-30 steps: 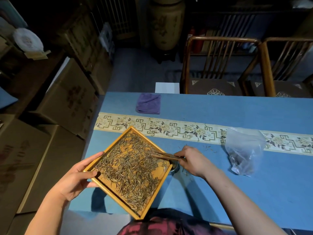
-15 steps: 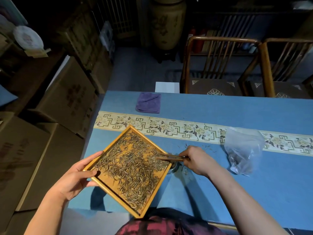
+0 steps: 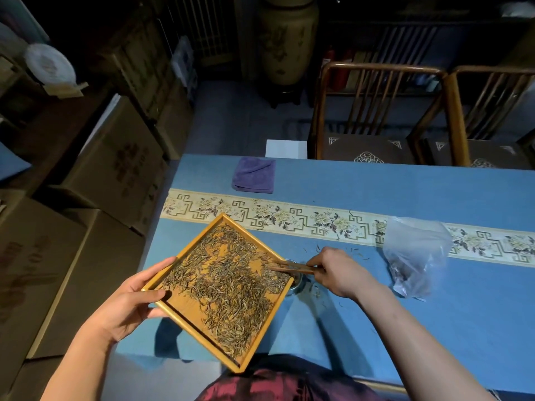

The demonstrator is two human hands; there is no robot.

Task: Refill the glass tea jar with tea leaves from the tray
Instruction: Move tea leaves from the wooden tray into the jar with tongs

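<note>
A square wooden tray (image 3: 185, 314) covered with dry tea leaves (image 3: 228, 287) is held tilted above the table's near left corner. My left hand (image 3: 131, 303) grips its left corner, thumb on the rim. My right hand (image 3: 337, 270) holds a pair of wooden tongs (image 3: 292, 267), whose tips reach into the leaves at the tray's right corner. The glass tea jar (image 3: 296, 282) stands on the table right under that corner, mostly hidden by the tray.
The blue table (image 3: 405, 322) has a patterned runner (image 3: 318, 221) across it. A clear plastic bag (image 3: 414, 253) lies to the right, a folded purple cloth (image 3: 254, 175) at the back. Loose leaves are scattered near the jar. Cardboard boxes stand left, two wooden chairs behind.
The tongs have slid a little left into the leaves at the tray's right corner. The tray and my left hand stay nearly still.
</note>
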